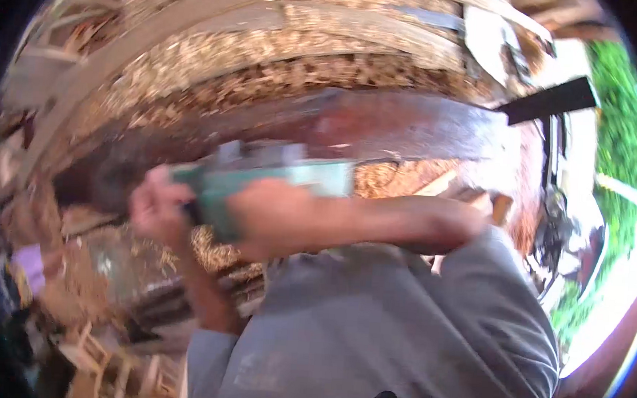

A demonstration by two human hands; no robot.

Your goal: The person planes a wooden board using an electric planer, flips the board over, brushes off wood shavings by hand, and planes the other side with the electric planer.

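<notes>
A green power planer (320, 176), smeared by motion, is held in front of my body over the near edge of a dark reddish-brown wooden board (410, 124). My right hand (266, 214) is wrapped around the planer's body, with the forearm reaching across from the right. At the tool's left end, my left hand (159, 202) has its fingers curled onto it. Grey blocky parts stick out along the planer's far side. Blur hides the exact finger positions and whether the tool touches the board.
Wood shavings (269, 46) lie thick beyond the board, among long wooden beams (221, 3). A dark flat bar (550, 101) juts out at the board's right end. A motorbike-like object (557, 228) stands at the right, before green plants (616, 108). Wooden frames (90, 353) are lower left.
</notes>
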